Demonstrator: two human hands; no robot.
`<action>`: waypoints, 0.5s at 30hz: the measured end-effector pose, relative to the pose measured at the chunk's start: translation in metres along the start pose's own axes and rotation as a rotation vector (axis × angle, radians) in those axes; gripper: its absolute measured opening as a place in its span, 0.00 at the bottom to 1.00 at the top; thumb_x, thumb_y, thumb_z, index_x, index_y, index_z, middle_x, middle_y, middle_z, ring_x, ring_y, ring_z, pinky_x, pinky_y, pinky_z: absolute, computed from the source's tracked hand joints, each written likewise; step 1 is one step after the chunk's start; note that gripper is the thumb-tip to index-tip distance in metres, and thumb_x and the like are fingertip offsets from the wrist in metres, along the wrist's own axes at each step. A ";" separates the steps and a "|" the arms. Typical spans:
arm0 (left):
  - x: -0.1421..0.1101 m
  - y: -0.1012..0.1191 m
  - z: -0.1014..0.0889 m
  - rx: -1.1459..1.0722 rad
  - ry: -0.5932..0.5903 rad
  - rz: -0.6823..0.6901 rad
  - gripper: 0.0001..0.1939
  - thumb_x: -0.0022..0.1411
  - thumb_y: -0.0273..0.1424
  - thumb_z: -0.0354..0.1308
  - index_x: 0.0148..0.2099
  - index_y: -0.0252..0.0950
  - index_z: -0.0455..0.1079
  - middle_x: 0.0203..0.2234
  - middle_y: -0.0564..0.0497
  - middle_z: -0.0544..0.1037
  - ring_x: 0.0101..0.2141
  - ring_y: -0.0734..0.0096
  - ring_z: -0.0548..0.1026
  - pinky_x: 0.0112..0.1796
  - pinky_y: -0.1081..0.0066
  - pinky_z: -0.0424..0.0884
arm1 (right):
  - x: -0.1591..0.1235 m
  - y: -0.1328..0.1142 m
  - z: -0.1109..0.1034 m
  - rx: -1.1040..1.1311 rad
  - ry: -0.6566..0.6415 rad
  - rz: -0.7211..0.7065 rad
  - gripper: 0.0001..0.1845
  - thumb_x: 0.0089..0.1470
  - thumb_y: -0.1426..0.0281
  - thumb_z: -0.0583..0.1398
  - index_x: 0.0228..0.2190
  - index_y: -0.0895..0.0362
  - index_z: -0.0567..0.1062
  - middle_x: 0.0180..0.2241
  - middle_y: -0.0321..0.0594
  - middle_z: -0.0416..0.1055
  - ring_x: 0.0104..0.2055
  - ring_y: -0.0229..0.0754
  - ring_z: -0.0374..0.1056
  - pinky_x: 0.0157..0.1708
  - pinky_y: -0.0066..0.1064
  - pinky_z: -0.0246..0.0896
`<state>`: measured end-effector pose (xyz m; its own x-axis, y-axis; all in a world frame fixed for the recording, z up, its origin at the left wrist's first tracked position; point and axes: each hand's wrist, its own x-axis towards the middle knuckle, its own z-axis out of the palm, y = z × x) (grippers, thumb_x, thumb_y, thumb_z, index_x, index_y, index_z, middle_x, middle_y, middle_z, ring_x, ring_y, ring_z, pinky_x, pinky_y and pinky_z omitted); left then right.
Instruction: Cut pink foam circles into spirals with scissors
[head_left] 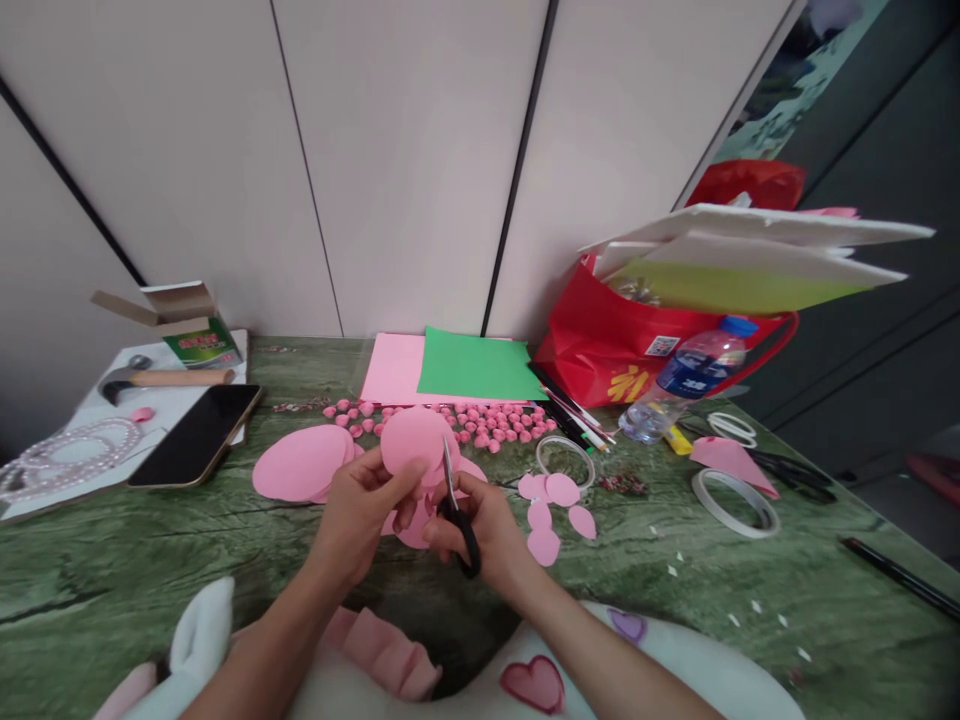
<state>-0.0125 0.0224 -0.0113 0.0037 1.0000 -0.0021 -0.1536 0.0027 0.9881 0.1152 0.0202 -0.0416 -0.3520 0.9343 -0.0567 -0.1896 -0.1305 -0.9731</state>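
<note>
Between the thumb and fingers of my left hand point(367, 505) is a round pink paper piece point(412, 437), raised above the table. My right hand point(480, 525) grips black-handled scissors point(459, 515), whose blades point up along the paper's right edge. Whether the blades are parted I cannot tell. More pink cut papers lie beneath and behind my hands, partly hidden. Left of them rests a stack of larger pink ovals point(300, 463). Small pink petal-shaped pieces point(543, 547) are scattered to the right. Behind the hands runs a row of small pink balls point(517, 418).
Green paper point(476, 365) overlaps pink sheets point(390, 370) at the back. A phone point(196, 435), hammer point(180, 378) and bead strings point(82, 450) are left. A red bag point(585, 335), water bottle point(686, 380) and tape rolls point(735, 515) stand right. A plush toy point(660, 650) lies in front.
</note>
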 end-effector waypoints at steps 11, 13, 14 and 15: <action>0.000 0.001 -0.001 0.141 -0.015 -0.086 0.12 0.45 0.32 0.59 0.19 0.32 0.62 0.08 0.60 0.60 0.12 0.85 0.54 0.14 0.79 0.48 | 0.001 -0.002 -0.004 0.001 -0.020 -0.095 0.23 0.28 0.69 0.67 0.26 0.56 0.61 0.19 0.29 0.61 0.20 0.31 0.57 0.18 0.21 0.53; 0.001 0.002 0.000 0.149 -0.016 -0.096 0.11 0.45 0.32 0.59 0.19 0.31 0.63 0.08 0.60 0.60 0.12 0.85 0.54 0.14 0.79 0.47 | 0.001 -0.002 -0.004 -0.009 -0.020 -0.101 0.23 0.29 0.69 0.67 0.27 0.57 0.61 0.20 0.29 0.61 0.21 0.31 0.57 0.19 0.21 0.53; 0.001 0.002 0.000 0.149 -0.012 -0.098 0.11 0.45 0.32 0.60 0.19 0.31 0.63 0.08 0.60 0.60 0.12 0.85 0.54 0.14 0.79 0.47 | 0.001 -0.002 -0.005 -0.016 -0.022 -0.100 0.22 0.29 0.69 0.67 0.27 0.57 0.61 0.20 0.30 0.61 0.21 0.31 0.56 0.18 0.21 0.52; 0.000 0.002 0.000 0.148 -0.005 -0.098 0.11 0.44 0.32 0.60 0.20 0.31 0.63 0.08 0.60 0.60 0.12 0.85 0.54 0.14 0.79 0.47 | 0.001 -0.002 -0.005 -0.020 -0.027 -0.099 0.22 0.29 0.69 0.67 0.26 0.57 0.61 0.20 0.30 0.61 0.20 0.30 0.56 0.18 0.21 0.51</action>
<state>-0.0128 0.0229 -0.0091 0.0167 0.9949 -0.0991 -0.0052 0.0992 0.9951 0.1196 0.0235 -0.0412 -0.3571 0.9329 0.0458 -0.2065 -0.0311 -0.9780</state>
